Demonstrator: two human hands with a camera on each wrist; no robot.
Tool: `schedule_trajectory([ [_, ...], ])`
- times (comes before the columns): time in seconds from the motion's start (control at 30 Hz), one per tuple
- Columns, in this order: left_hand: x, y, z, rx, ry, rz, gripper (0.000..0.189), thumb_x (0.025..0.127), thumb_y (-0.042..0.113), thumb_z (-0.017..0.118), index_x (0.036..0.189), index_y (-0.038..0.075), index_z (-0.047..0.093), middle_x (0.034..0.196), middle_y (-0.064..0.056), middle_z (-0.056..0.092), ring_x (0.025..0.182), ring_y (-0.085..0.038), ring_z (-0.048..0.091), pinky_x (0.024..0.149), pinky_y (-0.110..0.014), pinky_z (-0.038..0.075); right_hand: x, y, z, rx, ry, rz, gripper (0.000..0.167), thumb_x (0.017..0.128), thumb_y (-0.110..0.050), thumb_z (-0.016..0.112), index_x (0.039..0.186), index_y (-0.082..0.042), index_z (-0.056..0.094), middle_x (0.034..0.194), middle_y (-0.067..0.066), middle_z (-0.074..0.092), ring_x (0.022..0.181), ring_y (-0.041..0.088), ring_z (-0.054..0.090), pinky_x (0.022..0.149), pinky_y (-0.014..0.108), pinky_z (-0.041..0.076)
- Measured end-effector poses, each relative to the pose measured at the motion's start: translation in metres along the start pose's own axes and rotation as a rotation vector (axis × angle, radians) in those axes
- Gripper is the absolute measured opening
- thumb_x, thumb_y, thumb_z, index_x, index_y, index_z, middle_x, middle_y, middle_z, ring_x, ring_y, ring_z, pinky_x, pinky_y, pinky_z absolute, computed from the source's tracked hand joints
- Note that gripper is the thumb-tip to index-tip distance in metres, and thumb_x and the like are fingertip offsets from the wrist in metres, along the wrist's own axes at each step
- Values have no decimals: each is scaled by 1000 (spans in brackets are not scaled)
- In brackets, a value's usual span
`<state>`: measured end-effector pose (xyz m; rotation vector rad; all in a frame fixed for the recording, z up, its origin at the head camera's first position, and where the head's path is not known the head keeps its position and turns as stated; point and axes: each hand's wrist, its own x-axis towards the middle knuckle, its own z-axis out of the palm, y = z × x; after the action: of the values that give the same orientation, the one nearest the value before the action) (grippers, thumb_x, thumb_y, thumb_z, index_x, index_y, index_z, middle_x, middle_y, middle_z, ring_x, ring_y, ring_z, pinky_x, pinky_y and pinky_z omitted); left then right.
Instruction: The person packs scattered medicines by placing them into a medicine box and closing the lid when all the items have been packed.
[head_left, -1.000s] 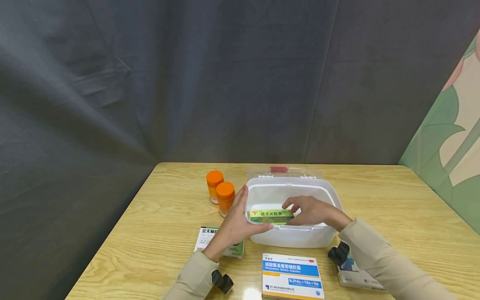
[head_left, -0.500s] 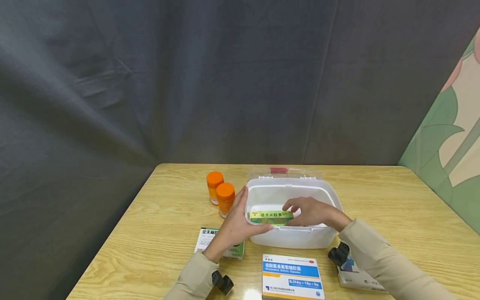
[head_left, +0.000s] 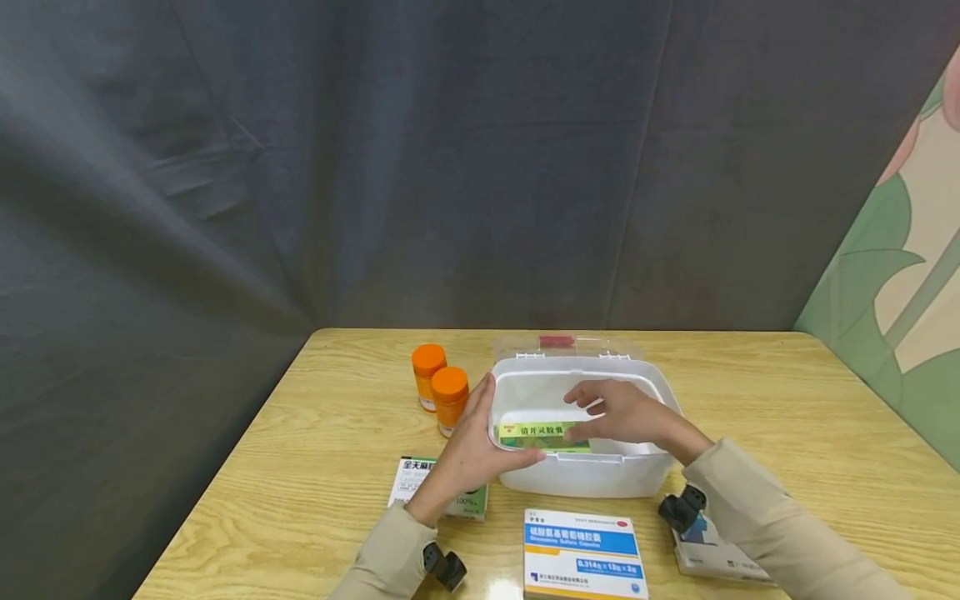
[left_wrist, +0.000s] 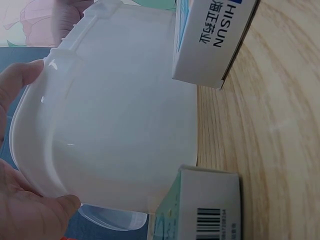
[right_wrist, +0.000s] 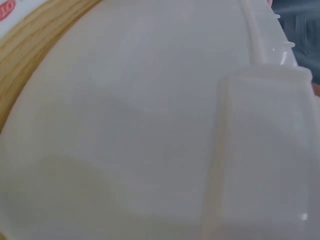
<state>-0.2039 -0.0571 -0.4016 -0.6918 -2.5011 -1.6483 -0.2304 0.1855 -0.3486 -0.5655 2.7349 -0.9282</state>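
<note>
An opaque white plastic storage box [head_left: 585,477] stands on the table, its clear lid [head_left: 592,343] swung open behind. My left hand [head_left: 471,446] grips the box's left front corner, thumb along the front rim and fingers at the left side; in the left wrist view fingertips press its white wall [left_wrist: 125,100]. Inside lies a green and yellow medicine carton [head_left: 525,435] marked with Chinese characters. Over the interior my right hand [head_left: 630,412] hovers with loosely bent fingers, overlapping the carton's right end in the head view. Box wall [right_wrist: 150,110] fills most of the right wrist view.
Two orange pill bottles [head_left: 450,387] stand left of the box. A blue and white carton [head_left: 583,550] lies in front, a white and green carton [head_left: 468,504] partly under the left forearm, and a pale carton [head_left: 716,560] partly behind the right sleeve. A dark curtain [head_left: 480,167] hangs behind.
My right hand has let go of the green carton and risen slightly, its fingers apart from it. The carton lies in the box. The left hand has stayed at the rim.
</note>
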Motion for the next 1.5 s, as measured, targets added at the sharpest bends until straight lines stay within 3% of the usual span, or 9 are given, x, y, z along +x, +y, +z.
schedule_trajectory([
  [0.43, 1, -1, 0, 13, 4, 2, 110, 72, 35, 86, 156, 15, 18, 159, -11, 13, 131, -33, 36, 104, -53, 35, -10, 3, -10, 36, 210, -106, 52, 81, -31, 79, 121, 0, 63, 121, 19, 62, 108, 37, 60, 87, 49, 52],
  [0.63, 0, 0, -1, 16, 4, -7, 111, 71, 35, 86, 156, 14, 18, 159, -12, 11, 134, -34, 33, 106, -55, 32, -17, 6, -14, 54, 291, -89, 56, 83, -32, 78, 126, -1, 60, 122, 18, 61, 110, 36, 59, 90, 51, 50],
  [1.03, 0, 0, 0, 1, 3, 6, 111, 71, 34, 86, 156, 15, 18, 159, -11, 10, 131, -34, 36, 104, -52, 36, -32, 6, -20, 52, 363, -82, 63, 85, -33, 76, 134, -2, 53, 129, 19, 58, 113, 37, 57, 92, 52, 48],
  [1.5, -1, 0, 0, 12, 8, -15, 112, 71, 37, 86, 156, 14, 17, 160, -9, 9, 137, -33, 29, 106, -56, 31, -49, 10, -29, 62, 423, -102, 65, 85, -33, 75, 138, -6, 49, 131, 19, 55, 115, 39, 55, 91, 54, 48],
])
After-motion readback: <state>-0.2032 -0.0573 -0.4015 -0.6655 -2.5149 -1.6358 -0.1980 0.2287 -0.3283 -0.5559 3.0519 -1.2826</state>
